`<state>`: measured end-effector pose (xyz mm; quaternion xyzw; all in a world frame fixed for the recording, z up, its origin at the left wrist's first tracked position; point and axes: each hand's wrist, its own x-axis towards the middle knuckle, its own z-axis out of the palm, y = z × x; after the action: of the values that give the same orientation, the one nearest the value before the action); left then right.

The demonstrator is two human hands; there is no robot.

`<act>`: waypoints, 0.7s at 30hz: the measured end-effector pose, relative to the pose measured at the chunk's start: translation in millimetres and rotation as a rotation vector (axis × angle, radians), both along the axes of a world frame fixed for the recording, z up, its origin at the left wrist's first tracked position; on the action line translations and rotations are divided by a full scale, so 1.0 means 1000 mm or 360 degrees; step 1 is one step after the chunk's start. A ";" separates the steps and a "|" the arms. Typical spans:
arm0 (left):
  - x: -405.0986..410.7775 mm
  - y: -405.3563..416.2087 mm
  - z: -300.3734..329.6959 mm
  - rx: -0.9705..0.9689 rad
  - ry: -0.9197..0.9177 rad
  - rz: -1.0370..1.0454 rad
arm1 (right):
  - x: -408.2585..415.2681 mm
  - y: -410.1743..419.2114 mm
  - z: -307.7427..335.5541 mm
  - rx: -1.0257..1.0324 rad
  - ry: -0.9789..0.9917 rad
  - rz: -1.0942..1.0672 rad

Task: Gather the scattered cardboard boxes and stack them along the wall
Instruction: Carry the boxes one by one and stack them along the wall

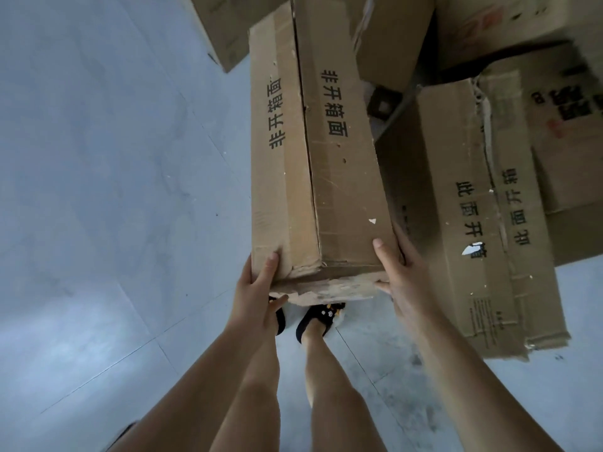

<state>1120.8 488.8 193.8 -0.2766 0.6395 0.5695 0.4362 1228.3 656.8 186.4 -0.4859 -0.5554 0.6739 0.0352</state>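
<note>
Our left hand and right hand clasp the long box's near corners; presumably to steer it toward the pile.

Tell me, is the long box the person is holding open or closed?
Closed. The long box has its top flaps folded flat, meeting along a seam, held by left hand and right hand. Contents: cannot tell.

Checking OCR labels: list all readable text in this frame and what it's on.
"非开箱面": held long box, right top flap.
"非开箱面": same box, left flap, reversed direction.
"此面开箱": long box on the floor, last character partly torn.
"此面开" plus a blurred character: its neighbouring flap.
Small print block near its end: unreadable.
Bold print on far right box: blurred.
</note>
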 end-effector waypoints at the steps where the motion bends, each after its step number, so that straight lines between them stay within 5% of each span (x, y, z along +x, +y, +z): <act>1: 0.000 -0.003 0.014 -0.0004 0.0008 0.0033 | -0.004 -0.003 0.013 0.0010 -0.0018 0.0028; 9: 0.017 -0.059 0.120 -0.0030 0.0150 0.0410 | -0.023 -0.049 0.112 0.0039 -0.0120 0.0266; 21: -0.024 -0.205 0.207 0.0023 0.0465 0.0863 | -0.122 -0.177 0.208 0.0136 0.0302 0.0745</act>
<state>1096.5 283.5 400.5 -0.3492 0.5943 0.7034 0.1735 1106.1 479.8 393.9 -0.2767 -0.6750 0.6822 -0.0493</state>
